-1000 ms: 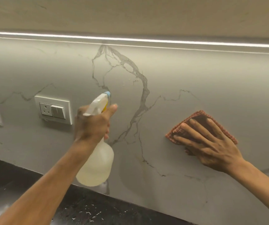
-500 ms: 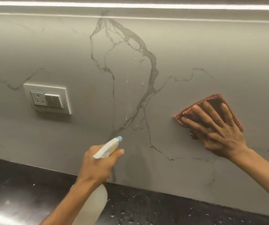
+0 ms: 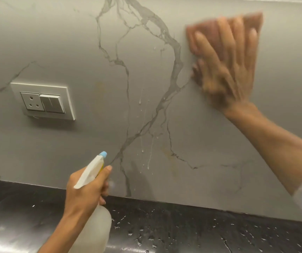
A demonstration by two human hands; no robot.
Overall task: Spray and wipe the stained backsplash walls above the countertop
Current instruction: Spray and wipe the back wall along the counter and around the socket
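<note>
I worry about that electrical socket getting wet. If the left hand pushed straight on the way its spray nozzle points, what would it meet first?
Probably the bare backsplash near the running droplets, not the socket, which sits well left of the left hand. Depth is uncertain.

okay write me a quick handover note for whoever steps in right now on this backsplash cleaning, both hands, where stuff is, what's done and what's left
Left hand: gripping the spray bottle, nozzle pointed at the backsplash, low near the countertop.
Right hand: flat on the reddish cloth, pressed to the wall high on the right; blurred, so mid-wipe.
Done: the middle of the wall is sprayed; drips run down beside the dark veins.
Left: wipe those drips and the yellowish stain to their right. Keep spray off the socket and switch plate on the left. Droplets also lie on the countertop.
</note>
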